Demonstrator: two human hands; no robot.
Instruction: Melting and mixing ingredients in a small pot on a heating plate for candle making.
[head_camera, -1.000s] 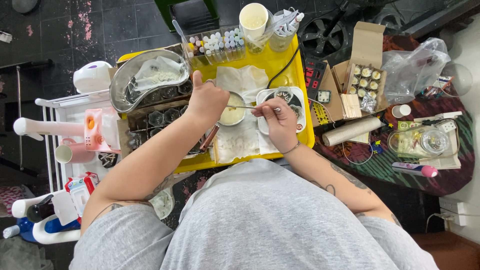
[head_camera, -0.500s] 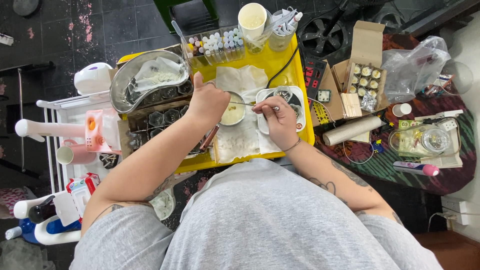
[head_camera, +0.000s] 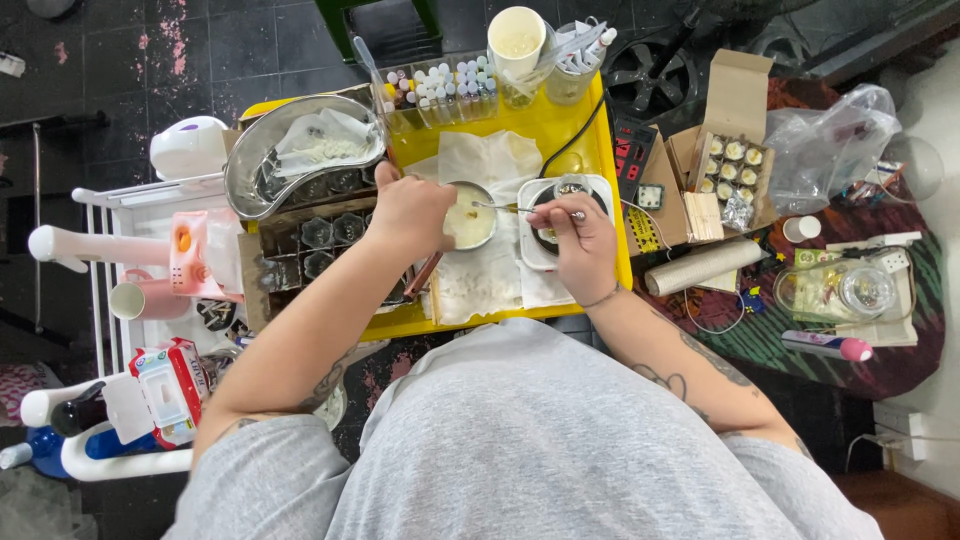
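Observation:
My left hand (head_camera: 410, 212) grips the left side of a small metal bowl (head_camera: 471, 222) of pale yellow melted wax on the yellow tray (head_camera: 560, 120). A thin metal spoon (head_camera: 510, 209) is pinched in my right hand (head_camera: 578, 238), its tip reaching into the bowl. Under my right hand sits a white square hot plate (head_camera: 535, 255) with a small glass jar (head_camera: 572, 187) on it. White paper towels (head_camera: 480, 280) lie beneath the bowl.
A kidney-shaped steel dish (head_camera: 300, 150) and a cardboard box of dark jars (head_camera: 320, 245) sit left. Small bottles (head_camera: 440, 85) and a paper cup (head_camera: 516, 40) stand at the tray's far edge. A box of tealight cups (head_camera: 730, 165), cardboard roll (head_camera: 703, 262) and plastic bag (head_camera: 830, 135) lie right.
My left thumb has folded down onto the bowl. My right hand has shifted slightly right with the spoon. The view has drifted a little.

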